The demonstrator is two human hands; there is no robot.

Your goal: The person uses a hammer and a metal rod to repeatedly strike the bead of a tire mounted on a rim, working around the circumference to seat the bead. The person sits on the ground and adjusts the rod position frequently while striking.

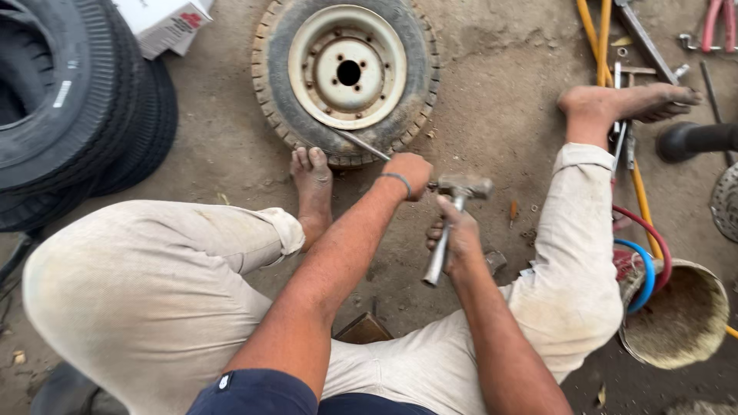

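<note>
The hammer (453, 223) was all metal, grey and dull, with a blocky head and a slim, round, shiny handle. Its head lay at the top, just right of the left hand (407, 175), and the handle ran down and slightly left toward the person, so the long axis stood close to upright in the view with a small tilt. The right hand (460, 244) was wrapped round the handle about midway, fingers closed on it, with the handle's butt end sticking out below the hand.

The left hand, with a thin band at the wrist, was clenched round the near end of a thin steel bar (361, 143). The bar slanted up and to the left, its far tip lying at the lower edge of the small wheel (347, 73), between the tyre's tread and the cream-coloured rim. The wheel lay flat on the dirt floor (492, 115), its hub facing up, and the toes of the person's left foot (312, 180) touched its near edge.

Both hands sat close together between the person's spread knees, just in front of the wheel.
</note>
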